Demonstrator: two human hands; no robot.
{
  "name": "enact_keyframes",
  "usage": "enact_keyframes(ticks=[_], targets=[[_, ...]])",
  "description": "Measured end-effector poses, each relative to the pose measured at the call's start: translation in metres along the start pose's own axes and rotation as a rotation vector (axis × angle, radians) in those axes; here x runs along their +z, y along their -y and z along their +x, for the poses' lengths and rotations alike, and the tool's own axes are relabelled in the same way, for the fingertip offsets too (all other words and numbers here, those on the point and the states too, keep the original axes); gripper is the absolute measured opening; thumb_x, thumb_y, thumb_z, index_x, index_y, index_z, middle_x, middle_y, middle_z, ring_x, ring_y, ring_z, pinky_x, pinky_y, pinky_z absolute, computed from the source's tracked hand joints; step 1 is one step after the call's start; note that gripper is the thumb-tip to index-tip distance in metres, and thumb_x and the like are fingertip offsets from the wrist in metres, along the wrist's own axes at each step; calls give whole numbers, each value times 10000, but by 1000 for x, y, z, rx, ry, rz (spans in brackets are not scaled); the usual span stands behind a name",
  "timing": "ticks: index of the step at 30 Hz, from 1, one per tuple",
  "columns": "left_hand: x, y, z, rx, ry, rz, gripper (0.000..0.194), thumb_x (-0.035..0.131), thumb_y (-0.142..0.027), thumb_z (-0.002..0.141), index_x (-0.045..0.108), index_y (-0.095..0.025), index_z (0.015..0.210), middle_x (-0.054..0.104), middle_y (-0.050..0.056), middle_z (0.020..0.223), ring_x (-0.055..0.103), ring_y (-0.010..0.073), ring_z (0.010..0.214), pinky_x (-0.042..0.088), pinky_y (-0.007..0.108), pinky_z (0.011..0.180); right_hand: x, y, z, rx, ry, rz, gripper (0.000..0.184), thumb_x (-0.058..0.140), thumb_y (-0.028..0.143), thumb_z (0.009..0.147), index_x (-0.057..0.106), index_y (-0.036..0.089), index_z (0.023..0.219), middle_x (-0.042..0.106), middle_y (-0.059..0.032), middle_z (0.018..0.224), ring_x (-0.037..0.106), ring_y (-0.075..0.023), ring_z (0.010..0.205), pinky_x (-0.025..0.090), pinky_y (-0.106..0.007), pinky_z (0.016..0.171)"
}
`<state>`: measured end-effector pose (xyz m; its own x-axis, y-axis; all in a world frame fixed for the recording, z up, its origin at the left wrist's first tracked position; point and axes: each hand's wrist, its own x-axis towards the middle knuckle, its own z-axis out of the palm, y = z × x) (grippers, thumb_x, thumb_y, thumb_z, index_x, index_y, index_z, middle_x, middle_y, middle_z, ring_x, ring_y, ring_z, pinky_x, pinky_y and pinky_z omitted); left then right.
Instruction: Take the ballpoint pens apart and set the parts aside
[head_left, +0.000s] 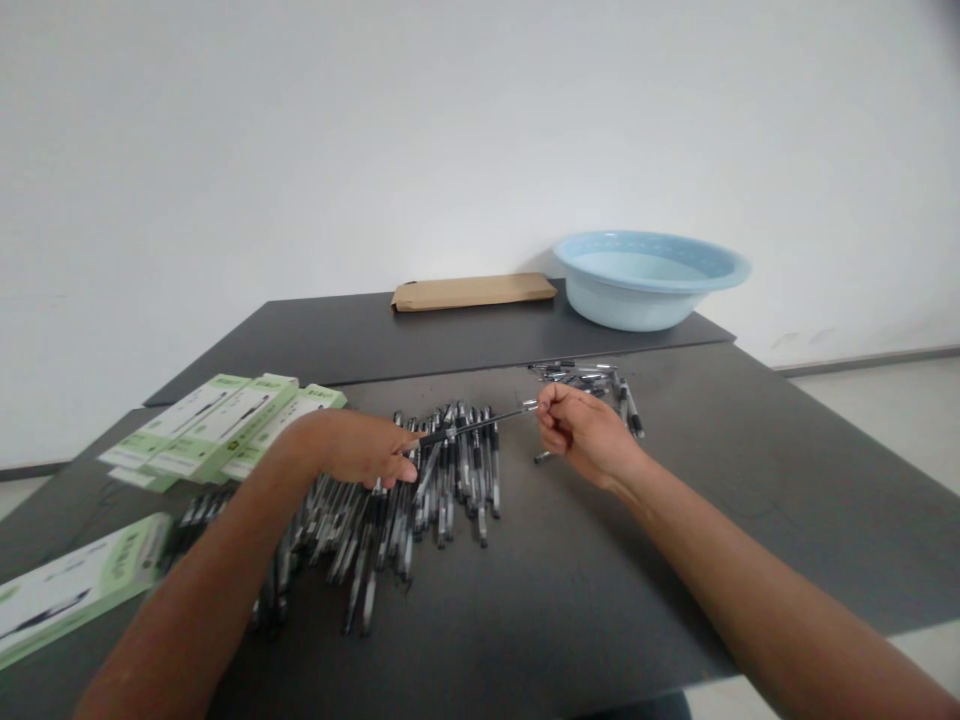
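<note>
Black gel pen (436,437) held in the air between both hands, over the right edge of the big pen pile (465,465). Left hand (366,447) pinches the black-grip end, fingers partly hidden; right hand (585,430) pinches the far end at thumb and forefinger, other fingers curled. Can't tell if a part is separating. To do it well: keep both ends in line so the thin shaft doesn't bend, grip firm left, light right, and stay above the pile, clear of the smaller pen cluster (630,402) on the bench (600,600).
</note>
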<state>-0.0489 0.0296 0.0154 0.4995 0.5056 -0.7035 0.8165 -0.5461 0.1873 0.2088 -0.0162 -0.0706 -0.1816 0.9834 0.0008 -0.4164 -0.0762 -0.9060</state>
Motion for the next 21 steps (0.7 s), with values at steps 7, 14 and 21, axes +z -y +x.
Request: enact_keyframes(ticks=[7, 14, 21], targets=[[3, 5, 4, 35, 11, -35, 265, 412, -347, 879, 581, -150, 820, 700, 82, 800, 638, 204, 704, 436, 252, 582, 0, 4, -4, -30, 77, -17, 112, 582, 232, 753, 522, 184, 834, 360, 69, 555, 276, -66, 456, 196, -223, 450], [4, 3, 6, 42, 41, -49, 250, 394, -313, 870, 571, -147, 809, 694, 87, 809, 638, 200, 726, 442, 254, 602, -4, -4, -3, -141, 73, -247, 165, 628, 288, 771, 509, 199, 843, 372, 75, 572, 292, -70, 470, 206, -219, 451], [5, -2, 6, 23, 31, -41, 241, 406, -320, 854, 577, -152, 822, 709, 85, 832, 648, 199, 723, 454, 255, 603, -6, -4, -3, -232, 42, -579, 166, 553, 344, 831, 500, 195, 780, 374, 59, 581, 323, -90, 516, 260, -221, 485]])
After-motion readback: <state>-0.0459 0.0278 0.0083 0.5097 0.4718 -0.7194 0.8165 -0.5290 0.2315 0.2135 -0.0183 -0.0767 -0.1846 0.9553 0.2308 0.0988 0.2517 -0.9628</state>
